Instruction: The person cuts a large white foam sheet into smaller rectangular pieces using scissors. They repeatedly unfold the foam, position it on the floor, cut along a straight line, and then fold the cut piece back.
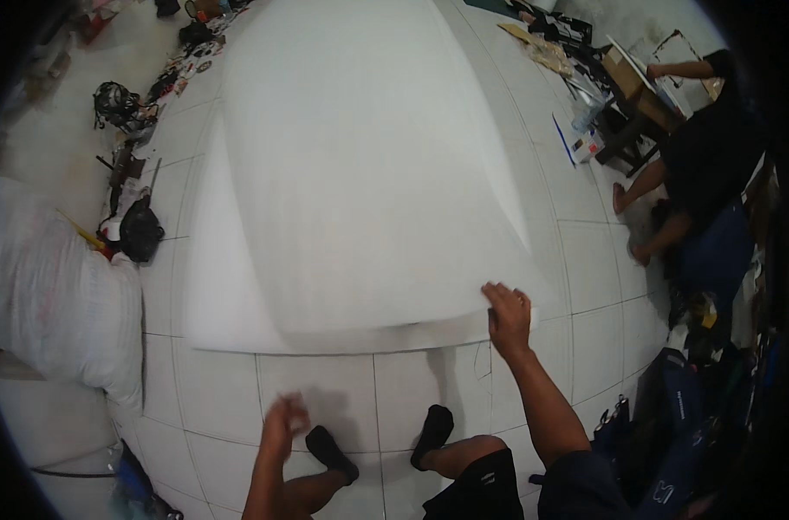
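A large white sheet, thin and slightly see-through, perhaps foam (368,208), spreads away from me over the floor. Beneath it lies another white sheet (217,286), turned at a slight angle so that its left side and near edge show. My right hand (509,316) is closed on the near right edge of the upper sheet, which stands a little off the lower one there. Apart from the sheets, my left hand (283,425) hangs above the floor tiles near my left foot, its fingers smeared by motion.
A stuffed white sack (61,290) leans at the left, near a black bag (140,230). Scattered small items line the left wall. At the right a person (706,156) sits by a dark wooden stool (633,130). Dark blue bags (676,416) are heaped at the lower right.
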`<state>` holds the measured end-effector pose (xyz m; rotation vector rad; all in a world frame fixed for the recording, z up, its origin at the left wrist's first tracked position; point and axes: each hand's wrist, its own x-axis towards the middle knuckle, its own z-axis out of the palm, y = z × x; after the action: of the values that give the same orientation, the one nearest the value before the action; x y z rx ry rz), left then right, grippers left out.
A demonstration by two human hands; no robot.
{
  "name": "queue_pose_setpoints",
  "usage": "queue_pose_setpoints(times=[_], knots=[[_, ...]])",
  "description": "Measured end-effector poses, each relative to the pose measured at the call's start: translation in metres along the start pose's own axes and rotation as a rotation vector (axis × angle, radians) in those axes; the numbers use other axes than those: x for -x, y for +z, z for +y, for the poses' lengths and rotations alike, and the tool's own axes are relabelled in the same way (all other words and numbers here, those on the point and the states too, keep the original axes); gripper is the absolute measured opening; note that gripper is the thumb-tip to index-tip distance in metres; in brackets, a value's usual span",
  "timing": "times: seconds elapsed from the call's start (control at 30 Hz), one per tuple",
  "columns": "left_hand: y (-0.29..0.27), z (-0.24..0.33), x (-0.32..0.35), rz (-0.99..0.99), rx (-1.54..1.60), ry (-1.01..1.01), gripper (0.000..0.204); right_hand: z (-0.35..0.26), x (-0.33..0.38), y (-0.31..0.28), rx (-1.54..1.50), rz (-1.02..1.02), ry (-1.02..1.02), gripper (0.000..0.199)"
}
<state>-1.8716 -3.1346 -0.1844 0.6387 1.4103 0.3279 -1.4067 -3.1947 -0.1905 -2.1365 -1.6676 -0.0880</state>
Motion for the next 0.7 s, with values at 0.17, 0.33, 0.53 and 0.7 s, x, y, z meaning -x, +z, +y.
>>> queue_pose_setpoints(times=[0.17, 0.33, 0.53, 0.7], knots=[[0.078, 0.032, -0.149, -0.144, 0.797, 0.180, 0.097, 0.051, 0.022, 0.067, -0.040, 0.122, -0.020, 0.049], [0.063, 0.052, -0.215, -0.124, 1.152, 0.545, 0.084, 0.079, 0.033, 0.099, 0.043, 0.252, -0.032, 0.045], [0.030, 0.066, -0.255, 0.056, 1.067, 0.646, 0.065, 0.099, 0.030, 0.075, 0.206, 0.435, 0.048, 0.037], [0.050, 0.049, -0.264, 0.425, 0.547, 0.926, 0.066, 0.121, 0.045, 0.071, 0.283, 0.540, 0.181, 0.033]])
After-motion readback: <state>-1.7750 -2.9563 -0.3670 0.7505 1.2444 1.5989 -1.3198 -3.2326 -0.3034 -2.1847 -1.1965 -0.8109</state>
